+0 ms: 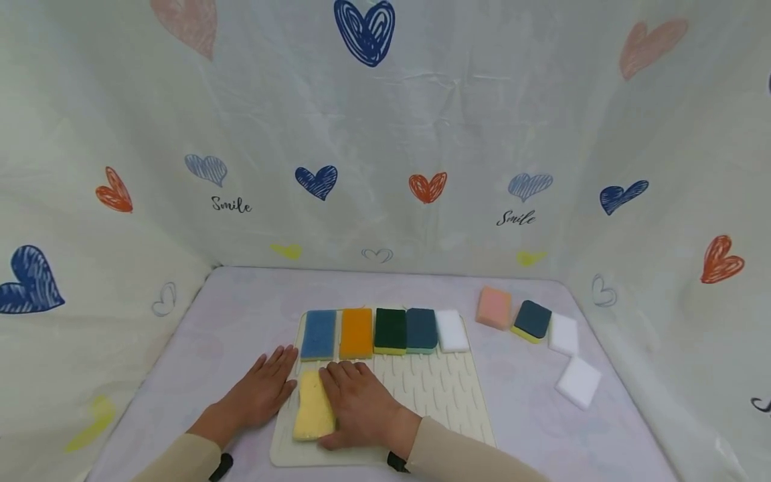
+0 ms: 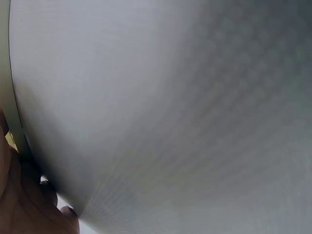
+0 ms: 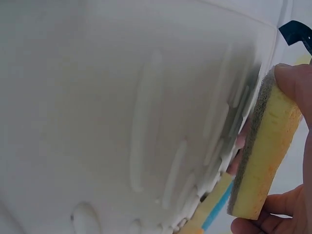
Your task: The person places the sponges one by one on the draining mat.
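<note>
My right hand point(image 1: 364, 408) grips a yellow sponge point(image 1: 313, 408) by its two ends, at the near left of a cream ridged mat point(image 1: 427, 388). In the right wrist view this sponge point(image 3: 267, 146) shows a grey scouring layer, with the thumb on one end and fingers on the other. My left hand point(image 1: 262, 391) lies with extended fingers along the mat's left edge, fingertips close to a blue sponge point(image 1: 318, 335). Beside that one, an orange sponge point(image 1: 357, 333), a dark green sponge point(image 1: 390, 329), a dark blue sponge point(image 1: 421, 329) and a white sponge point(image 1: 452, 331) form a row.
Right of the mat lie a pink sponge point(image 1: 494, 308), a dark sponge with a yellow underside point(image 1: 532, 320) and two white sponges point(image 1: 563, 334). A pale cloth covers the table point(image 1: 241, 301). Heart-printed white curtain point(image 1: 385, 120) surrounds the back and sides.
</note>
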Demonstrator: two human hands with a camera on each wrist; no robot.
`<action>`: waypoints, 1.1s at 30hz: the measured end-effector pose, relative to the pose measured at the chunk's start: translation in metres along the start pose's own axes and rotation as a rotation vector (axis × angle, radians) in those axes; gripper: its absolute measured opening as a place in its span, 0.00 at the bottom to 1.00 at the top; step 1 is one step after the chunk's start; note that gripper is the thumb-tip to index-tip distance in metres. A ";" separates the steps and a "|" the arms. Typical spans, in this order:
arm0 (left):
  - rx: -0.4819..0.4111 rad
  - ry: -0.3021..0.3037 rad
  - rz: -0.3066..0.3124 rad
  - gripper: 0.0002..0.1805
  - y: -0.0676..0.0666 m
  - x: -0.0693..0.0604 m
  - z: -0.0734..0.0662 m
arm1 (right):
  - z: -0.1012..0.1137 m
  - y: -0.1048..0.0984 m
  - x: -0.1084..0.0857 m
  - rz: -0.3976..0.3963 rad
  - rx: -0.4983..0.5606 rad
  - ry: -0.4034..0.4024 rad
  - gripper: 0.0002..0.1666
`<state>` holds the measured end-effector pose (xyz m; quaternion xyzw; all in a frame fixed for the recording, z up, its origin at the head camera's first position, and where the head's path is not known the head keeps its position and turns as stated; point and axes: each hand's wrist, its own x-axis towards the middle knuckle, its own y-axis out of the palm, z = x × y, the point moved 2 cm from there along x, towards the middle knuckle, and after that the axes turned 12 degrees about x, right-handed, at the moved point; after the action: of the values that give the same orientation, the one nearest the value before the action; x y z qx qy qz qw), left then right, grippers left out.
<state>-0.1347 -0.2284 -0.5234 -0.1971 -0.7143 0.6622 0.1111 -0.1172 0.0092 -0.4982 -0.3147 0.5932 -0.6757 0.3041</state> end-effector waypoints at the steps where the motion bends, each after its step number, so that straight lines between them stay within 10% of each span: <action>1: -0.004 -0.002 -0.001 0.35 0.000 0.000 0.000 | 0.001 0.001 0.001 0.002 0.005 -0.002 0.64; 33: 0.037 0.024 -0.063 0.34 0.001 -0.003 0.002 | 0.006 0.015 0.015 0.047 -0.023 0.017 0.66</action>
<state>-0.1323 -0.2312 -0.5244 -0.1801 -0.7065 0.6690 0.1441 -0.1214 -0.0080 -0.5114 -0.2982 0.6108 -0.6642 0.3112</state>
